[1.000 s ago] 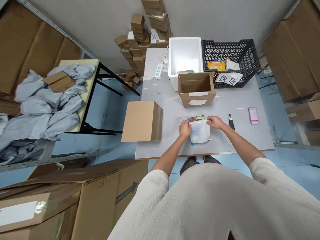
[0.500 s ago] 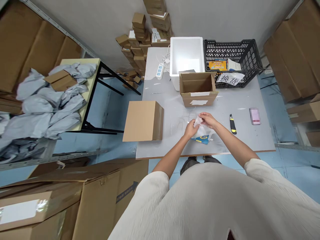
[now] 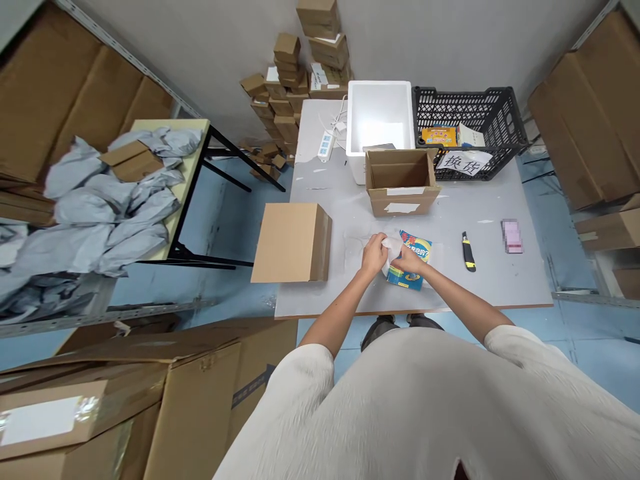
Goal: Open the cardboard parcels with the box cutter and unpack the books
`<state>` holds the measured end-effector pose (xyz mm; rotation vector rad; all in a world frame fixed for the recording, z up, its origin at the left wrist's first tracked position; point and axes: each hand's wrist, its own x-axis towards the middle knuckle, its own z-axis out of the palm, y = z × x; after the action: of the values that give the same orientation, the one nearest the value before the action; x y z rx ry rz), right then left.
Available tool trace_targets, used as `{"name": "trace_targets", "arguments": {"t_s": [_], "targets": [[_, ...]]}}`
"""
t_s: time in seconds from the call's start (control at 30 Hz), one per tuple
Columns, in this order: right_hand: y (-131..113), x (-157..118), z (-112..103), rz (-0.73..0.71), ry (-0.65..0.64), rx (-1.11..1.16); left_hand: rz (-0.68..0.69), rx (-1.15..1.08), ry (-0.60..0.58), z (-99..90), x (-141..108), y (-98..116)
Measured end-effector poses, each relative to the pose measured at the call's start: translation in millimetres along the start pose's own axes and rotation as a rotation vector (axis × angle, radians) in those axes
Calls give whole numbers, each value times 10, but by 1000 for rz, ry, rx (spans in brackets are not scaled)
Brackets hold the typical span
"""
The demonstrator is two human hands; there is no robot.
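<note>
A blue book with red and white lettering (image 3: 414,279) lies on the table in front of me. A piece of crumpled white translucent wrap (image 3: 391,248) is bunched between my hands, beside and partly over the book's left part. My left hand (image 3: 374,256) is closed round the left end of this wrap. My right hand (image 3: 407,261) crosses above the book, its fingers closed at the wrap's right edge; the fingertips are partly hidden. Just beyond stands an open cardboard box (image 3: 403,201). To the right lies a black and yellow utility knife (image 3: 469,253).
A closed carton (image 3: 285,243) stands at the table's left edge. At the back are a white bin (image 3: 380,87), a black crate (image 3: 493,163) and a power strip (image 3: 326,145). A pink item (image 3: 512,237) lies right. Grey parcels (image 3: 95,200) fill a side table.
The white wrap has come off most of the book and is now bunched to the left. My left hand has shifted left, my right hand down, and the book's cover shows.
</note>
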<state>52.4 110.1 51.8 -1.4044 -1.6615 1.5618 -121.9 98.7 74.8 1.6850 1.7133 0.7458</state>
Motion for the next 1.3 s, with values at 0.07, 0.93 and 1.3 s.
{"name": "trace_targets", "arguments": {"t_s": [0.07, 0.93, 1.3], "targets": [[-78, 50, 41, -50, 46, 56, 41, -83, 53, -30, 25, 49], [-426, 210, -284, -104, 253, 89, -161, -368, 37, 33, 24, -476], [-184, 194, 49, -310, 32, -487, -198, -481, 51, 5, 40, -422]]}}
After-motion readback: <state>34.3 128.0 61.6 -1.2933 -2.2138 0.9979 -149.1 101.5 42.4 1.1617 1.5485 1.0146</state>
